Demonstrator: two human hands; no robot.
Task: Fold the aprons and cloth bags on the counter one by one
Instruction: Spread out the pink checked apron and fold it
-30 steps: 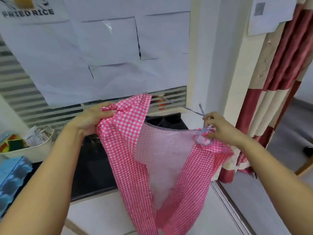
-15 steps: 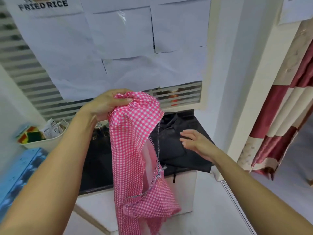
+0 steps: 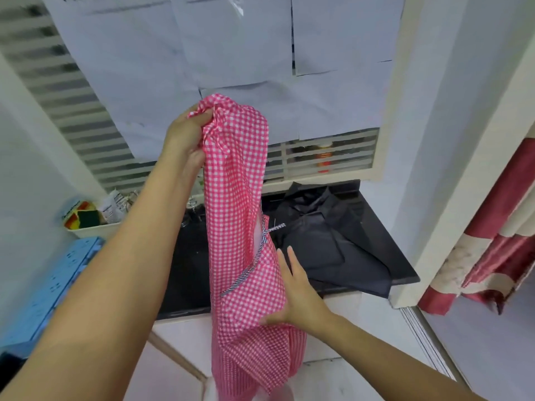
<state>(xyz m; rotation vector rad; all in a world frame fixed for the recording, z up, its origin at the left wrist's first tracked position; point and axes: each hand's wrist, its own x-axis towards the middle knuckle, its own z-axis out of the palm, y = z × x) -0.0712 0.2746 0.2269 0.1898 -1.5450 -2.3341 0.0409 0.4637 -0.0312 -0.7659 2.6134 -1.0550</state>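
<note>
One pink apron hangs gripped by the left hand, right hand flat against it.

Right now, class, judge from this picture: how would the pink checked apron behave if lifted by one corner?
Probably floppy: the pink checked apron hangs limp in long folds from the left hand bunching its top. Likely light, since that one hand holds it up. It may swing; the right hand rests against its lower part.
</note>
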